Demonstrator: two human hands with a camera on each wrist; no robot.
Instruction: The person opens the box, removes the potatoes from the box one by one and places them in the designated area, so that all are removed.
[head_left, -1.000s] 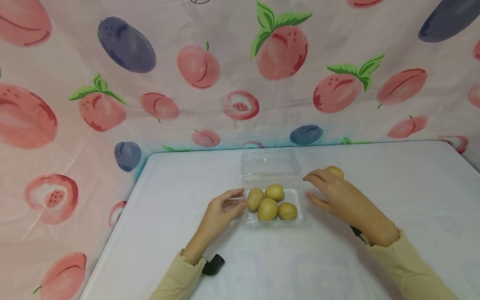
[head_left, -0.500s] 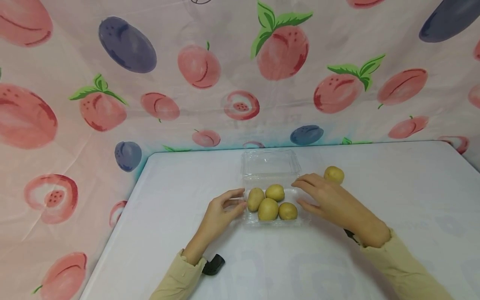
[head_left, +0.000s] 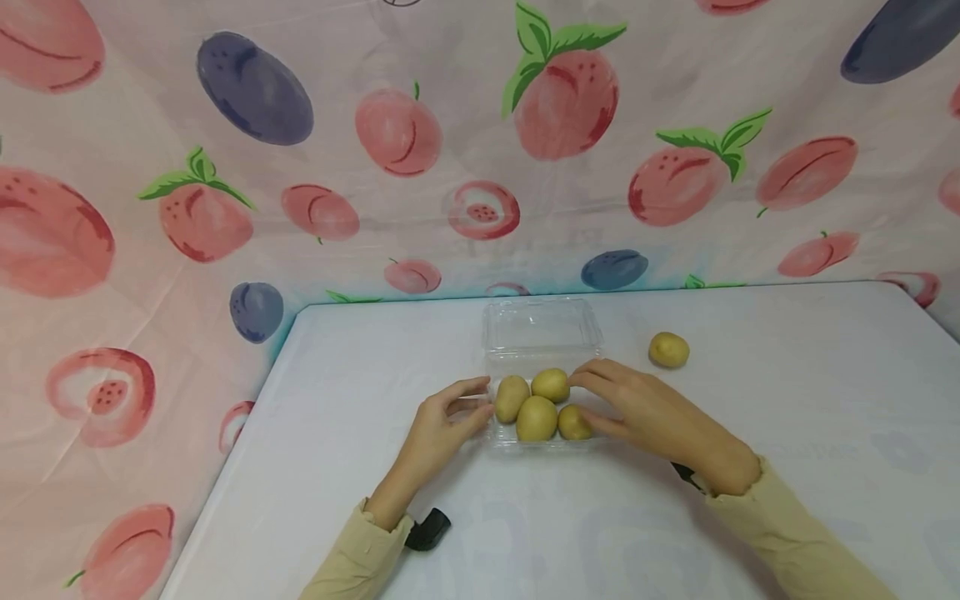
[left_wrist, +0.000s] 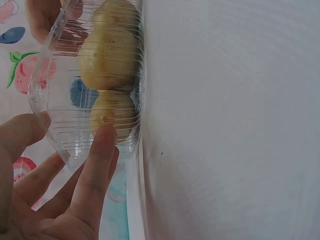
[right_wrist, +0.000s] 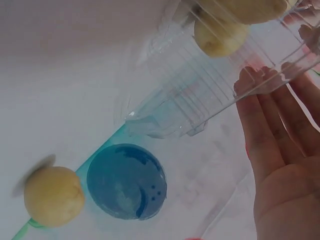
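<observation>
A clear plastic clamshell box (head_left: 510,445) lies with its lid folded back, and several yellow potatoes (head_left: 536,419) sit in its base. My left hand (head_left: 444,425) touches the box's left side, thumb and fingers spread apart along the outside. In the left wrist view a straight finger (left_wrist: 98,160) lies against the ribbed wall and the thumb meets the rim. My right hand (head_left: 641,408) reaches over the right side, fingers extended toward the back potato (head_left: 551,385), the thumb overlapping the front right potato (head_left: 573,422). Through the plastic its fingertips (right_wrist: 247,80) show in the right wrist view.
One loose potato (head_left: 668,350) lies on the white tabletop (head_left: 360,350), right of the box. The transparent lid (head_left: 542,327) rests flat toward the back. Behind the table hangs a fruit-print cloth (head_left: 420,67).
My right hand has moved left from beside the loose potato to over the box's right side, leaving that potato in full view. My left hand has stayed in place.
</observation>
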